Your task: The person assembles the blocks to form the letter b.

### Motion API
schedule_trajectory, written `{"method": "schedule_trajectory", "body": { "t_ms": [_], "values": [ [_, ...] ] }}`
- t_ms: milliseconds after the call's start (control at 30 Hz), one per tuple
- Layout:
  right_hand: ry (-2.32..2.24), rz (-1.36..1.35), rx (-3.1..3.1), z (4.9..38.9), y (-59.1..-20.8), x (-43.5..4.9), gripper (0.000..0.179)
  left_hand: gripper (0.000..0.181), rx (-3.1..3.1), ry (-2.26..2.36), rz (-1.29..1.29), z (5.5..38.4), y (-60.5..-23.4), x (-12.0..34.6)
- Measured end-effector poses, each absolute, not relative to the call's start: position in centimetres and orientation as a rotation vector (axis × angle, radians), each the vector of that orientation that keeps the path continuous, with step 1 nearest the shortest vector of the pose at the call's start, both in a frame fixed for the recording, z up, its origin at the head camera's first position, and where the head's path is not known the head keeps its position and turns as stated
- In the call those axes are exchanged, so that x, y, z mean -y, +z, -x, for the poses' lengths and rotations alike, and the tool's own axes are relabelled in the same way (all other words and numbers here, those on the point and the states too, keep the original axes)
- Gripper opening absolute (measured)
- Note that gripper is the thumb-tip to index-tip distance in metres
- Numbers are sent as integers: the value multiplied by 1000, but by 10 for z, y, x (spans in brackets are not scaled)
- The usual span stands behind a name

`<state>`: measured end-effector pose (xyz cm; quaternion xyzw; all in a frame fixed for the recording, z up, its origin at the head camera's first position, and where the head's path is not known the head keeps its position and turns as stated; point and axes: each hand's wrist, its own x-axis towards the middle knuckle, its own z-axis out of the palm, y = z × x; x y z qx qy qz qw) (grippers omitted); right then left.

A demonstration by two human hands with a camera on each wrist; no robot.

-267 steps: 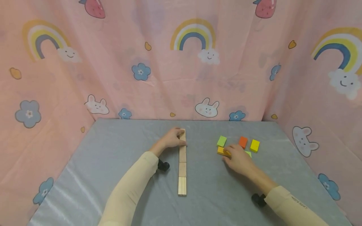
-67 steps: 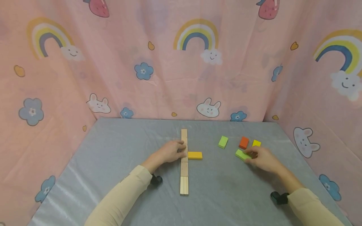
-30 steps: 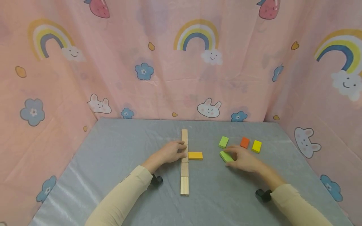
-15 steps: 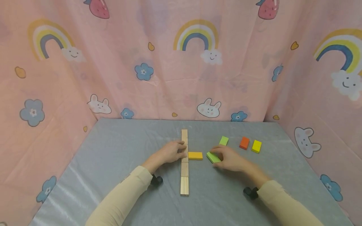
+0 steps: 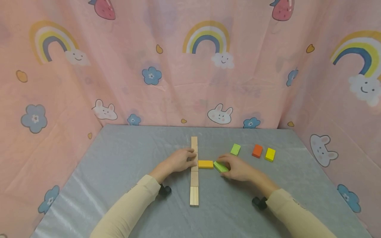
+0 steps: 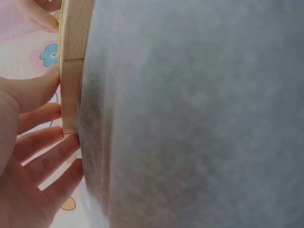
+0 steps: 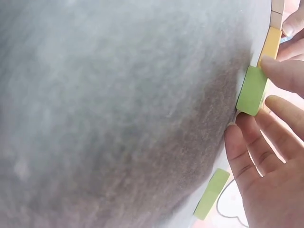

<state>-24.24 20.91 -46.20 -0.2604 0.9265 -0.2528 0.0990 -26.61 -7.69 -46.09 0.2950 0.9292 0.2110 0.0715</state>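
Note:
Plain wooden blocks lie end to end in a straight row running away from me. My left hand rests its fingertips on the row's second block from the far end; in the left wrist view its fingers are fairly straight against the wood. An orange-yellow block sticks out to the right from the row's side. At its right end, my right hand pinches a light green block between thumb and fingers. That green block is turned at an angle, one corner close to or touching the orange-yellow block.
Another green block lies behind my right hand. Further right are a red-orange block and a yellow block. Everything sits on a grey cloth-covered table, with a pink patterned curtain around it.
The orange-yellow block has joined the row's side. My right hand has since taken the green block from the right and slid it left up to that block. My left hand has lately stayed put.

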Motion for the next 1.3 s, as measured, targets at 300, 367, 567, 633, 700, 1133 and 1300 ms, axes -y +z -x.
{"method": "schedule_trajectory", "body": {
  "t_ms": [300,367,567,633,700,1133,1300],
  "values": [
    [-822,807,-2733,241,-462,-218,46,46,-2774,658,-879,267,-463,77],
    [-833,778,-2735,240,-461,-220,44,46,-2772,655,-884,267,-462,77],
    [-833,760,-2758,238,-461,-219,42,45,-2774,654,-897,266,-461,78],
    [-825,767,-2765,239,-461,-219,42,45,-2777,648,-894,266,-462,78],
    [-831,772,-2764,239,-462,-219,42,45,-2778,644,-889,267,-462,78],
    [-886,702,-2711,239,-457,-232,38,46,-2766,659,-888,268,-462,77],
    [-879,686,-2750,239,-450,-239,36,47,-2766,658,-881,269,-463,77]
  ]
}}
